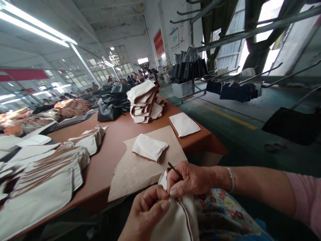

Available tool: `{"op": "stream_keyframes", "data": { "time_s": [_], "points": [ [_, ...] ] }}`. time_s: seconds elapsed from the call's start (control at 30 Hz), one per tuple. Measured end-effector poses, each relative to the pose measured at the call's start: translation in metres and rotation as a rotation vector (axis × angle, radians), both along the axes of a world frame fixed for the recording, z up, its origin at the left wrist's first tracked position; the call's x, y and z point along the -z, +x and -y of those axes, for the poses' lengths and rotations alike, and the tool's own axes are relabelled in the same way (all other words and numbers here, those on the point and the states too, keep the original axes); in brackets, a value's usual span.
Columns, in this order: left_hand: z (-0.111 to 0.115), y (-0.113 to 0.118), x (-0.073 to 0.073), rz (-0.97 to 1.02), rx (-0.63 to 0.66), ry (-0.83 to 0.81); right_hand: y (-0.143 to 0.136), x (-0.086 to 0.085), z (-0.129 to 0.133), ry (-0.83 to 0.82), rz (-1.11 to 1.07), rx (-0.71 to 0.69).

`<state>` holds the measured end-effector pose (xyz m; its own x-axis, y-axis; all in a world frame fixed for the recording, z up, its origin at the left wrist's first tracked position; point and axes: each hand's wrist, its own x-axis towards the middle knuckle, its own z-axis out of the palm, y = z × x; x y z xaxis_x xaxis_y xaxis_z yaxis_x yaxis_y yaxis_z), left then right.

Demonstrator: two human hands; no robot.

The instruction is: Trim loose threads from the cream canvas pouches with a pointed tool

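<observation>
Low in the view, a cream fabric piece (173, 222) with a brown zipper-like strip (185, 216) lies over the lap. My left hand (150, 209) pinches its upper edge between thumb and fingers. Right beside it, my right hand (189, 179) is closed around a thin dark tool (175, 170), its thumb and fingertips also at the fabric edge. The tool's lower end is hidden in the fingers. Just beyond the hands, a white pouch (149, 147) with brown edging rests on a brown paper sheet (132, 174).
Another white pouch (184, 124) lies at the right edge of the brown table (112, 140). Behind stand a stack of pouches (144, 102) and black bags (110, 112). Rows of cream pieces (47, 187) cover the left. A metal rack (225, 43) with bags stands at the right.
</observation>
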<state>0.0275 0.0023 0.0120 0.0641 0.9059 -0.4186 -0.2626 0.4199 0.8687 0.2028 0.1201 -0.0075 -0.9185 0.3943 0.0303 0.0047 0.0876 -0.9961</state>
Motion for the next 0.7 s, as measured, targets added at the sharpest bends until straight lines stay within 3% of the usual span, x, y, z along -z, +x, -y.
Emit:
{"op": "stream_keyframes", "data": {
  "time_s": [0.1, 0.23, 0.33, 0.47, 0.6, 0.7],
  "points": [
    [-0.003, -0.001, 0.001, -0.051, -0.008, 0.048, -0.002, 0.0, -0.001, 0.066, -0.052, 0.003],
    [-0.012, -0.008, -0.001, -0.222, 0.094, 0.09, -0.005, 0.003, 0.002, 0.185, -0.096, 0.029],
    [-0.015, -0.011, -0.005, -0.258, 0.166, 0.042, -0.003, 0.002, 0.002, 0.056, -0.028, 0.015],
    [-0.013, -0.01, -0.008, -0.171, 0.063, -0.015, 0.006, -0.009, -0.002, -0.175, 0.099, -0.042],
    [-0.013, -0.006, -0.01, -0.159, 0.04, -0.011, 0.012, -0.022, -0.008, -0.154, 0.147, -0.095],
    [-0.013, -0.005, -0.009, -0.138, 0.034, -0.024, 0.011, -0.022, -0.01, -0.128, 0.189, -0.158]
  ]
}}
